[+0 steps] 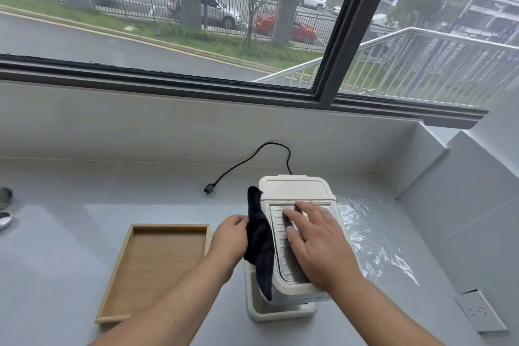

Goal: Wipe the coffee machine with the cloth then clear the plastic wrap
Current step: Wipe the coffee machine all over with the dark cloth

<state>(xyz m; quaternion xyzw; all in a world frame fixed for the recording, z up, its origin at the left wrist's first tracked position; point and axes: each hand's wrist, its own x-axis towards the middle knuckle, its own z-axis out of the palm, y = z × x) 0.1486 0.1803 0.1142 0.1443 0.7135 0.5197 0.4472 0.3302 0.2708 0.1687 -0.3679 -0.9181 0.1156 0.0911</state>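
Observation:
A cream coffee machine [292, 191] stands on the grey counter in front of me. My left hand [230, 239] grips a dark cloth [259, 241] and presses it against the machine's left side; the cloth hangs down along that side. My right hand [314, 241] lies flat on the machine's top panel, fingers spread, holding nothing. Clear plastic wrap [370, 236] lies crumpled on the counter to the right of the machine, partly hidden behind it.
A shallow wooden tray [118, 289] sits left of the machine. The machine's black cord and plug [210, 189] lie unplugged behind it. A wall socket [480, 312] is at the right. Metal objects [5, 205] show at the far left edge. The window sill wall closes off the back.

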